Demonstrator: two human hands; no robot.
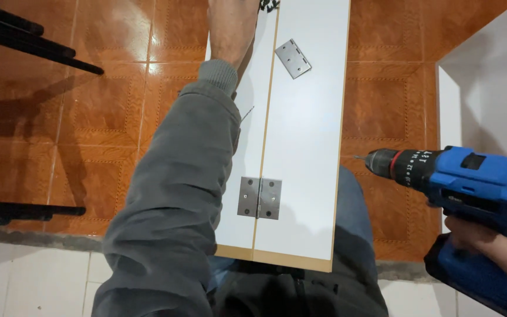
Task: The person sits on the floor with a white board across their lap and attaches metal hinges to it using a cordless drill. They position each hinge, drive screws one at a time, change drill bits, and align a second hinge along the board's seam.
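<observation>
The left hand (230,26) presses flat on the far end of the white boards (303,147), steadying them. The right hand (482,235) grips a blue drill (470,176) off to the right, clear of the mounted hinge (259,198); a loose hinge (293,58) lies farther off.

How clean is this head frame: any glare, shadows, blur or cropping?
Head view: mostly sharp; soft glare on the floor tiles; dark furniture shadows at left; the left hand is cropped by the top edge; the right hand and blue drill run off the right edge; straight white panels show no obvious distortion.
</observation>
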